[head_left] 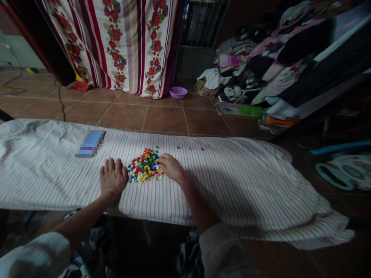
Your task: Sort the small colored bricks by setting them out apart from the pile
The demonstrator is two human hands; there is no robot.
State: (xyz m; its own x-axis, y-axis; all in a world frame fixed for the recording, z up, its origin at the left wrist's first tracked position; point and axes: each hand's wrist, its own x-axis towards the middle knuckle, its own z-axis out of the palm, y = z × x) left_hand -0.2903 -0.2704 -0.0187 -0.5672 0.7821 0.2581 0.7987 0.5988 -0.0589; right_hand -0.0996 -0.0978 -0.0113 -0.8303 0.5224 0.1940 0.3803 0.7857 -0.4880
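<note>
A pile of small coloured blocks (pixel 145 166) lies on a striped cloth (pixel 232 173). My left hand (pixel 113 175) rests flat on the cloth just left of the pile, fingers spread. At the pile's right edge is my right hand (pixel 171 166), its thumb and fingers pressed together over the blocks; whatever is between the fingertips is too small to name. Beyond the pile a few single pieces sit apart: a dark green one (pixel 178 147), a light green one (pixel 189 148) and a red one (pixel 202 149).
A blurred blue rectangular item (pixel 91 143) lies on the cloth at the left. Past the cloth are a tiled floor (pixel 127 112), a purple basin (pixel 178 92), a floral curtain (pixel 130 46) and heaped clothes (pixel 255 69). A light blue item (pixel 333 177) is at the right.
</note>
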